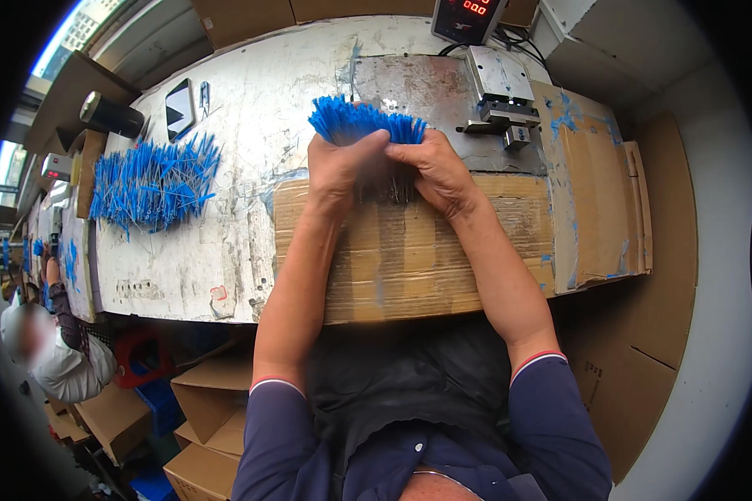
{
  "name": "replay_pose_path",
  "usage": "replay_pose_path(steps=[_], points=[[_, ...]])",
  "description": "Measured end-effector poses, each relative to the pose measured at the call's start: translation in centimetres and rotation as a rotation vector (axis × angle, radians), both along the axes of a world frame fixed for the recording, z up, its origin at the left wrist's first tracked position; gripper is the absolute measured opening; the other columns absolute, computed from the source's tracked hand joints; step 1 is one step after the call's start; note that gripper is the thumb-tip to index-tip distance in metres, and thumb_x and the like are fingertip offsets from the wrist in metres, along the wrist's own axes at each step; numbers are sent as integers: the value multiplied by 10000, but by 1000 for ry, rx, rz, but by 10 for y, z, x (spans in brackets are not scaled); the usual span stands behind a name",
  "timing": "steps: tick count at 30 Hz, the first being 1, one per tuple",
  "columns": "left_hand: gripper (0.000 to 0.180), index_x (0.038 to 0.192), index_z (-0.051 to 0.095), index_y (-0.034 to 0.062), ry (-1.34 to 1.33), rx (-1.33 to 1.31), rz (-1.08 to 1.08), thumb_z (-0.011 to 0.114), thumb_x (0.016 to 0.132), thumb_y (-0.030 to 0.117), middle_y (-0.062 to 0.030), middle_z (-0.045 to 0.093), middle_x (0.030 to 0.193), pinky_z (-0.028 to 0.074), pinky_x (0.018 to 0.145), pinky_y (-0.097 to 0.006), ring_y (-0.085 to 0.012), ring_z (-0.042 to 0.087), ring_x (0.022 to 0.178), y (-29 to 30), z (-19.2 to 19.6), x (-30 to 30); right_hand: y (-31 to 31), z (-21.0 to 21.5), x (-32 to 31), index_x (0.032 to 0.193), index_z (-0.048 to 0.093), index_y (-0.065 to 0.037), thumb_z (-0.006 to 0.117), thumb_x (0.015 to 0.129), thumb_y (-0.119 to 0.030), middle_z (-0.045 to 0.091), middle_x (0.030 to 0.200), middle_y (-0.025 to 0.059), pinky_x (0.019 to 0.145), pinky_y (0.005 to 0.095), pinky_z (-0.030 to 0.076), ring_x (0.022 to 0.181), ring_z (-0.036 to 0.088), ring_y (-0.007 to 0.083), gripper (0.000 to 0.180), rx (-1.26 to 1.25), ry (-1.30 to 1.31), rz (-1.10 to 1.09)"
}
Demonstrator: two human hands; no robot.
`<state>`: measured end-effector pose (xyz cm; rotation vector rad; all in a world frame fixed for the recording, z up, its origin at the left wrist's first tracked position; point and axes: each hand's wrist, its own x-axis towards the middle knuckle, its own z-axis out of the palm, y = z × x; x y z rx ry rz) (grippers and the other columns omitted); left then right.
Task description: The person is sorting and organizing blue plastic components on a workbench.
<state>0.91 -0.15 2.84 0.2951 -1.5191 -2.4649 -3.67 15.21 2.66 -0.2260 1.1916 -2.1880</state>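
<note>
Between my two hands is a thick bundle of thin blue-ended wire pieces (347, 119), blue ends up and thin metallic ends hanging below. My left hand (341, 167) wraps the bundle's left side, its thumb laid across the front. On the right side my right hand (439, 171) grips it, with its thumb close to the left one. Most of the fingers behind the bundle are hidden. A wide pile of the same blue-ended wire pieces (152, 184) lies on the white worktable (226, 259) to the left.
Taped cardboard (443, 267) covers the table's near part. At the back right stand a metal fixture (503, 92) and a box with a red digital display (468, 18). A phone (180, 108) and a dark cylinder (111, 114) lie back left. Another person (67, 359) sits far left.
</note>
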Motion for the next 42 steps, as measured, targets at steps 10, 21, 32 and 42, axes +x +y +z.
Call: replay_pose_path(steps=[10,21,32,42], points=[[416,1261,624,18,17,140,-27,749,869,-38,-105,727,1084,608,875,-347,-203,725,966,-14,-8,-3,3,-5,-5,1170,674,39,609,881,48,720,1107,112,972,370,549,1020,700,216,296,-157,-69,55],[399,1214,656,34,54,165,14,765,839,-46,-91,743,1039,604,820,-329,-190,731,896,-13,-5,-3,3,-3,-3,1199,664,42,591,903,44,712,1136,113,1006,373,534,1052,689,217,305,-224,-65,80],[387,1229,646,17,52,144,-31,756,862,-42,-90,730,1069,604,814,-317,-185,721,923,-6,3,-1,0,-1,-2,1239,660,25,660,941,2,700,1197,98,1033,367,515,1098,670,201,299,-121,-99,41],[531,1328,595,4,2,14,-67,788,835,-24,-87,723,1076,585,860,-317,-170,703,948,-5,5,1,1,1,1,1208,674,10,656,900,20,698,1164,78,1011,338,509,1079,660,171,309,-45,-14,59]])
